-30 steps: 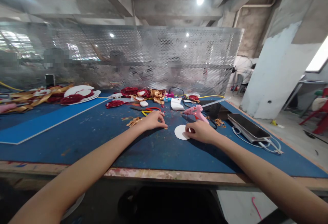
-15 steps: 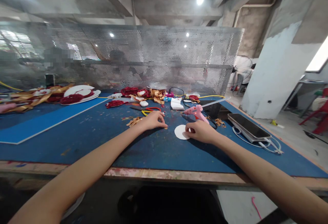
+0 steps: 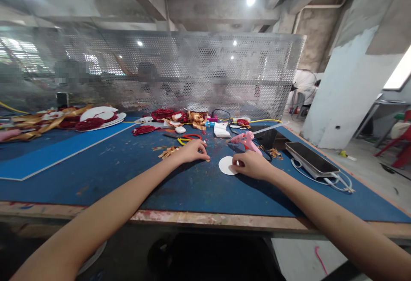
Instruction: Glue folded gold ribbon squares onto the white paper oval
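On the blue tabletop, a flat white disc lies in front of me, its right edge pinched between the thumb and fingers of my right hand. My left hand rests on the table to the left of the disc, apart from it, with its fingers drawn together. A tiny golden-brown bit shows at those fingertips, too small to name. Just behind my right hand is a pink glue gun with a clear glue stick in its back. Scissors with red and yellow handles lie behind my left hand.
Golden ribbon scraps lie left of my left hand. At the right, a phone sits with a looped white cable. Dark red and gold pieces line the back, before a perforated metal screen. White plates stand back left.
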`<state>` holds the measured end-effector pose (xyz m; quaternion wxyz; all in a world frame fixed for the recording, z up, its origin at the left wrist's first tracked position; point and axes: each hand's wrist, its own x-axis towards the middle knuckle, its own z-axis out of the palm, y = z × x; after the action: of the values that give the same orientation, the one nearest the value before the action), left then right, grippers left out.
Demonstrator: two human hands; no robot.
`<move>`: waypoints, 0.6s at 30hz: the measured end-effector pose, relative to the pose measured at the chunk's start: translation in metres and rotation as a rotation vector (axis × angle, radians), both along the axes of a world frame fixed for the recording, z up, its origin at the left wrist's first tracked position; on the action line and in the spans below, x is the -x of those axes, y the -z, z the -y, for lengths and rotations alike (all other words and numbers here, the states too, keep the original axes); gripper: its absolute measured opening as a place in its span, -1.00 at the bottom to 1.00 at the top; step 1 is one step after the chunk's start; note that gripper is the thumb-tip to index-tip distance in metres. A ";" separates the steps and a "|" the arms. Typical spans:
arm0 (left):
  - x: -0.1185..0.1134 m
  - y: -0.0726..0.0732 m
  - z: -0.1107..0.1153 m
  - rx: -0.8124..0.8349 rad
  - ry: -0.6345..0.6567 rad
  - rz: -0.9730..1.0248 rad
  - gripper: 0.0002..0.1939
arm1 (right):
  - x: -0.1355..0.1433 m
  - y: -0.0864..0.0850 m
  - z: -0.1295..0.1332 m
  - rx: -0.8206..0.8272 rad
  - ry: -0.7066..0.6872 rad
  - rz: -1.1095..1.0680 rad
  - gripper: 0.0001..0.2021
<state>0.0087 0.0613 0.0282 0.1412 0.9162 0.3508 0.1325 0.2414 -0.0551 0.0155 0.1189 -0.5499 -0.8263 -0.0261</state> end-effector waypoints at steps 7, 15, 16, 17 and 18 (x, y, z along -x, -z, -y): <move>-0.001 -0.001 0.001 0.015 0.016 -0.009 -0.79 | 0.000 -0.001 0.000 0.013 0.002 -0.014 -0.83; -0.002 -0.002 0.003 0.019 0.029 -0.015 -0.79 | 0.000 -0.001 0.000 0.007 -0.003 -0.021 -0.84; -0.002 -0.002 0.003 0.020 0.031 -0.015 -0.79 | 0.000 -0.001 0.000 0.010 -0.001 -0.020 -0.84; -0.002 -0.002 0.004 0.020 0.035 -0.015 -0.79 | 0.000 -0.001 0.000 0.011 0.001 -0.017 -0.84; -0.002 -0.002 0.004 0.019 0.041 -0.016 -0.79 | 0.000 -0.001 0.000 0.012 0.003 -0.015 -0.84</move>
<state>0.0106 0.0577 0.0305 0.1499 0.9228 0.3344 0.1189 0.2411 -0.0553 0.0167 0.1216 -0.5518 -0.8249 -0.0170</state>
